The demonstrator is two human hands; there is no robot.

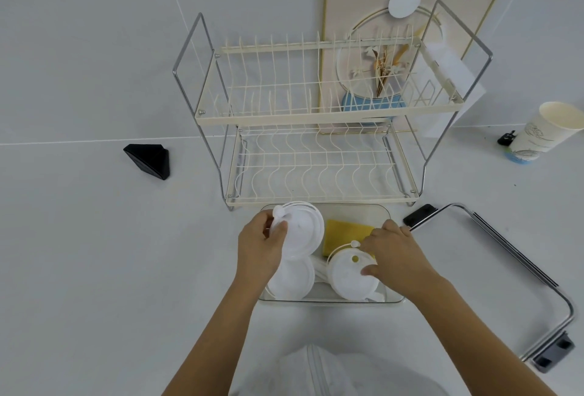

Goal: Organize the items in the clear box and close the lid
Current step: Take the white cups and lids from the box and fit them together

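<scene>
The clear box [357, 209] stands on the white counter in front of me, open on top. Inside lie white round cup lids and a yellow sponge [343, 233]. My left hand [260, 245] grips one white lid [303, 231] by its edge, tilted up over the box's left side. Below it a second white lid [292, 282] rests flat in the box. My right hand [393, 256] holds a third white lid [350, 280] with a small hole, low in the box's right half, partly over the sponge. The box's clear lid [493, 272], with black clips and metal-edged rim, lies on the counter to the right.
A two-tier cream wire dish rack [309, 111] stands directly behind the box, touching its far edge. A black triangular object [148, 161] lies at the left. A paper cup [540, 133] leans at the far right. A board leans on the wall behind the rack.
</scene>
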